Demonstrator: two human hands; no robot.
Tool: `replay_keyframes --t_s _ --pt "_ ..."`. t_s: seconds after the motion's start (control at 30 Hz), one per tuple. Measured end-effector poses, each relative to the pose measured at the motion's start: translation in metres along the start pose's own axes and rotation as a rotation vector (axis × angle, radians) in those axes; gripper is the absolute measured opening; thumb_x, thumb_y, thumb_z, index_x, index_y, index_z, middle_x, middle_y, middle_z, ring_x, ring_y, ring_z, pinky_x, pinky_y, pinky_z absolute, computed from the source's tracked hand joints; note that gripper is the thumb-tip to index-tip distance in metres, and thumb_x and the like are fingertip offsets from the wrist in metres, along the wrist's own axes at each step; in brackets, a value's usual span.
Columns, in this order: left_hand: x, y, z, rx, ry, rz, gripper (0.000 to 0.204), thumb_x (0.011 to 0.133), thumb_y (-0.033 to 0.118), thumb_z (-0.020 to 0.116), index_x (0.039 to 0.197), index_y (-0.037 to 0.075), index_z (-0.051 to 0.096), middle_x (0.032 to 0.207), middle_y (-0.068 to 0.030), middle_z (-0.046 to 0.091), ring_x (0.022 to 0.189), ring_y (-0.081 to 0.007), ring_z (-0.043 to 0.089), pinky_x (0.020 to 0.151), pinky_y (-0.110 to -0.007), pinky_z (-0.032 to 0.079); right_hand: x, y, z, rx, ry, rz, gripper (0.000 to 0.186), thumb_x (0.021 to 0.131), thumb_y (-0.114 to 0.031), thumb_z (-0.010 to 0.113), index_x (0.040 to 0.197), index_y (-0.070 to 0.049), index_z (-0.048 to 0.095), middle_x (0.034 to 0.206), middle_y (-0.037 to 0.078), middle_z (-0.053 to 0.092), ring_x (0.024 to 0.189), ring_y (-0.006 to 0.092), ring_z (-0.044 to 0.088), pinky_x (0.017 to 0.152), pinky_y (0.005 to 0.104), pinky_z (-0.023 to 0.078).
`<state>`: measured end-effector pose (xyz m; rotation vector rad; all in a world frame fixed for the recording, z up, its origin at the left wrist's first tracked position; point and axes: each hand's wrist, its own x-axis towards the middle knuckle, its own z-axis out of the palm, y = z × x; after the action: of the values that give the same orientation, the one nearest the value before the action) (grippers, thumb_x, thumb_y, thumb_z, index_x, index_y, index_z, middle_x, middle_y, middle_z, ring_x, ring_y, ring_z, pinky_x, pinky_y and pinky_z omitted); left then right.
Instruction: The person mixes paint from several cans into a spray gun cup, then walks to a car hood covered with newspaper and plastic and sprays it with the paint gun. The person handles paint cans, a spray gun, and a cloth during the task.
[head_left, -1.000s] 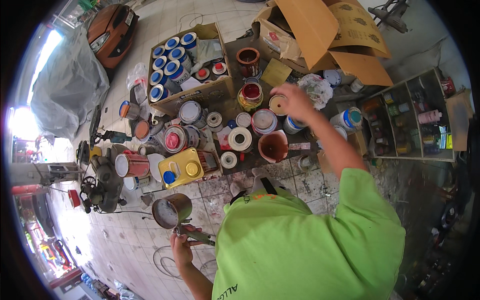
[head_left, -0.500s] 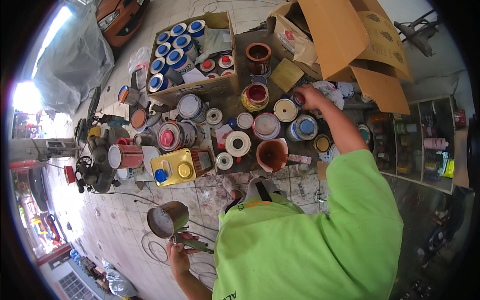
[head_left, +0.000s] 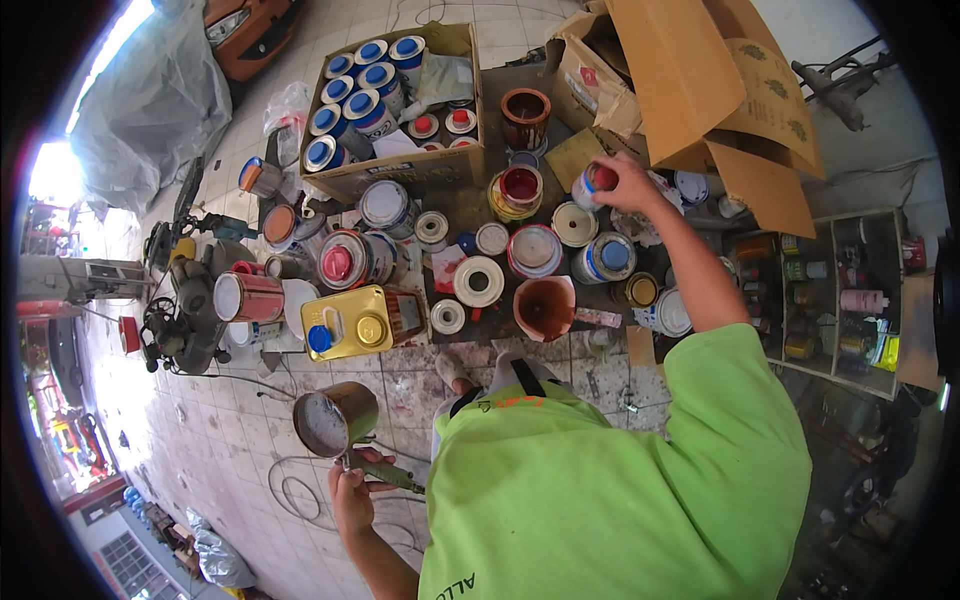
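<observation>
My right hand [head_left: 625,180] grips a small white-and-blue can [head_left: 588,192] with a red top, raised over the crowded bench. Below it are a cream-lidded can [head_left: 574,225] and a blue-capped can [head_left: 610,256]. Just left is a tin [head_left: 519,185] with dark red inside. At the lower left my left hand [head_left: 352,495] is closed on a spray gun [head_left: 395,473], whose metal cup [head_left: 353,405] has pale grey contents. Farther forward stand a yellow rectangular tin [head_left: 345,322] and a brown, paper-rimmed pot [head_left: 543,307].
A box of blue-capped cans [head_left: 450,145] and a large open cardboard box [head_left: 690,75] are at the back. A shelf unit [head_left: 838,290] stands right, machinery [head_left: 180,320] left. A covered shape [head_left: 150,140] and an orange vehicle [head_left: 245,30] are behind. A hose [head_left: 300,500] lies on the tiled floor.
My right hand has reached toward the back of the bench, taken hold of the small red-topped can and lifted it slightly leftward. My left hand still holds the spray gun.
</observation>
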<state>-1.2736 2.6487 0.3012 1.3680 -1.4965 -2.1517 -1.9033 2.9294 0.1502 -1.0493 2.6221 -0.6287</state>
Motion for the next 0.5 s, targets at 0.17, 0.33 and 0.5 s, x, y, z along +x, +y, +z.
replay_keyframes --t_s 0.17,0.33,0.5 --pt "0.005 0.007 0.001 -0.022 -0.031 0.015 0.035 0.087 0.017 0.049 0.107 -0.008 0.062 0.106 -0.0184 0.067 0.101 -0.0362 0.074 0.065 -0.043 0.068 -0.003 -0.048 -0.003 -0.034 0.088 0.022 0.079 0.065 -0.036 0.089 0.137 -0.017 0.063 0.119 0.017 0.059 0.115 0.0373 0.061 0.098 0.0447 0.052" --pt "0.008 0.01 -0.007 -0.022 -0.032 0.014 0.036 0.086 0.016 0.05 0.108 -0.008 0.063 0.106 -0.0177 0.068 0.101 -0.0354 0.074 0.065 -0.041 0.068 -0.022 -0.07 0.013 -0.15 -0.188 -0.052 0.086 0.062 -0.034 0.094 0.141 -0.02 0.06 0.121 0.015 0.059 0.119 0.0377 0.059 0.102 0.0453 0.05" --pt "0.01 0.006 -0.011 0.006 -0.047 0.039 0.036 0.086 0.016 0.05 0.109 -0.008 0.064 0.106 -0.0177 0.068 0.102 -0.0347 0.074 0.065 -0.04 0.068 -0.044 -0.098 0.016 -0.207 -0.036 0.015 0.078 0.07 -0.036 0.092 0.139 -0.02 0.06 0.12 0.014 0.059 0.119 0.0378 0.06 0.1 0.0486 0.051"
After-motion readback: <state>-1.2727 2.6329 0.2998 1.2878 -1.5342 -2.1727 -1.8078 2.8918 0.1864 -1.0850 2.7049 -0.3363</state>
